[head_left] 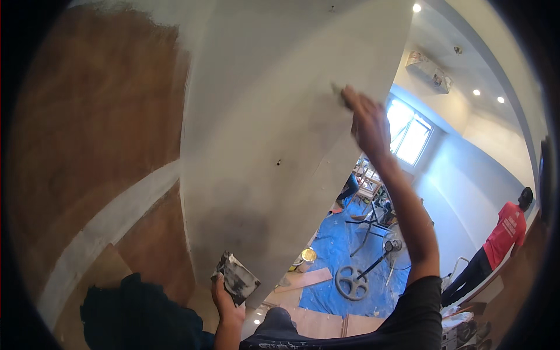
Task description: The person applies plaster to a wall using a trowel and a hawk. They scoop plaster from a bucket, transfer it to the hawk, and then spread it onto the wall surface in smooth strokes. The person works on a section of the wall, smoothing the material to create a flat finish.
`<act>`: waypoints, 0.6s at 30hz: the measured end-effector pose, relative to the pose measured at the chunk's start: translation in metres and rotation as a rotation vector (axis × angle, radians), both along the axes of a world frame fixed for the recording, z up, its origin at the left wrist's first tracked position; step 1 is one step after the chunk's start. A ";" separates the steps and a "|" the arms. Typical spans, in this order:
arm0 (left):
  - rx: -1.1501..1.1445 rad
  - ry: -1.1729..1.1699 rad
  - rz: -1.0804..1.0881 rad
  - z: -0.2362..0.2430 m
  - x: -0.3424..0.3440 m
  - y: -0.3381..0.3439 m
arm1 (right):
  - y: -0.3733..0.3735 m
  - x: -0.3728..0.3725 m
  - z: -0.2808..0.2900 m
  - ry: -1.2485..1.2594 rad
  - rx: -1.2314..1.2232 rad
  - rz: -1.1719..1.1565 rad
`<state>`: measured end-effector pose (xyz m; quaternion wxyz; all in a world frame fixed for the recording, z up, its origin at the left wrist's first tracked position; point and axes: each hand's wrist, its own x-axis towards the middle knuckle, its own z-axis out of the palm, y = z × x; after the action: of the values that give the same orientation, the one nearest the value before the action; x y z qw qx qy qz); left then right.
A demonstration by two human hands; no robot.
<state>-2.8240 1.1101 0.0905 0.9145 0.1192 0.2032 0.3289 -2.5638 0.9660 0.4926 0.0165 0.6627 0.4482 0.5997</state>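
In my left hand [224,300], low in the head view, is a dark rectangular putty board [240,280] smeared with white and grey filler. My fingers close round its left edge. My right hand [371,125] is raised at the upper right, in front of the pale wall panel [251,105]. It is closed round a small, thin tool [336,88], blurred by motion, that looks like a putty knife. The tool's tip is close to the panel; whether it touches, I cannot tell. A small dark hole [279,162] marks the panel's middle.
Brown wood panelling [111,99] with white-filled joints adjoins on the left. Beyond the panel, a blue sheet [326,251] covers the floor, with a grey fan [353,283], a paint can [306,256], boards and furniture on it. A person in a red shirt [506,230] stands far right.
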 end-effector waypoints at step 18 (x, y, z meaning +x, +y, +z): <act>-0.099 0.007 0.029 0.007 0.003 -0.011 | 0.049 0.033 -0.059 0.017 -0.512 -0.054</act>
<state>-2.8211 1.0992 0.0978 0.9137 0.0721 0.2240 0.3312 -2.5308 1.0153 0.4338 0.1962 0.6536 0.5678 0.4603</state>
